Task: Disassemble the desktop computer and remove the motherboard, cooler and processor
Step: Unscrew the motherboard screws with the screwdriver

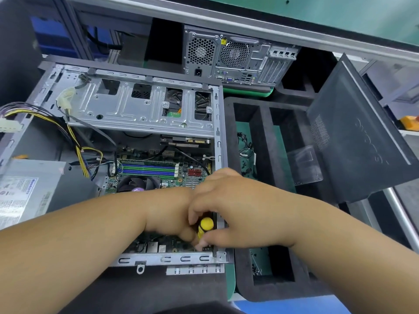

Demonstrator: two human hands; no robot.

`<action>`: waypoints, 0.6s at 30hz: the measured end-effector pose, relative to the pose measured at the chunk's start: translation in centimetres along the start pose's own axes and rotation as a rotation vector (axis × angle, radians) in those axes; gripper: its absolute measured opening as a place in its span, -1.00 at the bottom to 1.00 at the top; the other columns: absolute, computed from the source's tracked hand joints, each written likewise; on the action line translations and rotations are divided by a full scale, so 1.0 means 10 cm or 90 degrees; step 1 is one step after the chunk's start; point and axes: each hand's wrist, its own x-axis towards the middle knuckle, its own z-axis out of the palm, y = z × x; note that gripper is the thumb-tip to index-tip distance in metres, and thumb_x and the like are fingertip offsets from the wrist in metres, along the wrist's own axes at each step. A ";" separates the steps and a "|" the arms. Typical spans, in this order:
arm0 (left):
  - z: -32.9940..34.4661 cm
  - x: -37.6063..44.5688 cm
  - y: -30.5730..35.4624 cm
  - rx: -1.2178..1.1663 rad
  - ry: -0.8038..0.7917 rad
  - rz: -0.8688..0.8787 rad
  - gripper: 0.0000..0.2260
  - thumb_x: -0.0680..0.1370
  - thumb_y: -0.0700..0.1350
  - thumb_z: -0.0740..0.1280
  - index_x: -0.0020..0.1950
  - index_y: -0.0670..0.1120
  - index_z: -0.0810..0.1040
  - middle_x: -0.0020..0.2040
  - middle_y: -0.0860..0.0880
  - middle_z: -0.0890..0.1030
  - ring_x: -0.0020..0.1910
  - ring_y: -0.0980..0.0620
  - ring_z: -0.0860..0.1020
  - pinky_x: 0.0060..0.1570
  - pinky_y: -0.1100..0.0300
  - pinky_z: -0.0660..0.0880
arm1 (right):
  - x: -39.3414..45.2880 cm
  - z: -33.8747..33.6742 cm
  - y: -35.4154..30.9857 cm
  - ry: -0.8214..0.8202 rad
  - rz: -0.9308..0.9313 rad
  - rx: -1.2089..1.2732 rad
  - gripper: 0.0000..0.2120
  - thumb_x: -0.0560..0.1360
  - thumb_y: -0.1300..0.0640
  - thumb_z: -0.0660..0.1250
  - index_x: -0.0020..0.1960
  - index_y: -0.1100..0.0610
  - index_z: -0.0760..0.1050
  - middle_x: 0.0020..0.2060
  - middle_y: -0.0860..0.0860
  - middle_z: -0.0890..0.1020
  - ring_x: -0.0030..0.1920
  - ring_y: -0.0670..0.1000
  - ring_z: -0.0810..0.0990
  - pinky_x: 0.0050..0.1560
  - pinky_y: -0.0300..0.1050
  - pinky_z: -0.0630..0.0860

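Observation:
The open desktop case lies on its side in front of me. Inside it sits the green motherboard with blue and green memory slots, and the black cooler fan shows just above my left forearm. My right hand grips a yellow-handled screwdriver held upright over the board's lower right corner. My left hand lies against it, fingers down at the screwdriver's lower end, partly hidden by the right hand. The processor is not visible.
A silver drive cage spans the case's top. The power supply with yellow and black cables lies at left. A black foam tray with compartments sits at right, a black side panel leaning beside it. Another computer stands behind.

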 end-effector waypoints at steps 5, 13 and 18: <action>0.03 0.02 -0.01 -0.013 0.021 -0.003 -0.81 0.36 0.10 0.54 -0.23 0.09 0.58 -0.24 0.15 0.58 -0.19 0.16 0.54 -0.17 0.33 0.50 | 0.06 0.08 -0.01 0.033 0.033 -0.140 -0.76 0.58 -0.19 0.22 0.05 -0.12 0.60 -0.10 -0.19 0.53 0.07 -0.11 0.39 0.42 -0.07 -0.04; -0.02 0.00 -0.04 0.009 -0.027 -0.019 -0.87 0.42 -0.01 0.51 -0.15 0.08 0.58 -0.27 0.20 0.52 -0.24 0.20 0.49 -0.25 0.45 0.42 | 0.07 0.09 0.02 0.044 -0.006 -0.059 -0.79 0.43 0.09 0.46 0.05 -0.09 0.61 -0.03 -0.21 0.61 0.05 -0.18 0.46 0.45 -0.09 0.01; -0.02 0.01 -0.05 0.012 -0.031 -0.014 -0.84 0.39 -0.01 0.53 -0.13 0.11 0.58 -0.14 0.14 0.59 -0.10 0.09 0.55 -0.04 0.28 0.51 | 0.07 0.05 -0.02 -0.001 -0.025 0.033 -0.67 0.39 0.27 0.40 0.09 -0.01 0.62 -0.01 -0.18 0.60 0.04 -0.13 0.44 0.40 -0.13 0.12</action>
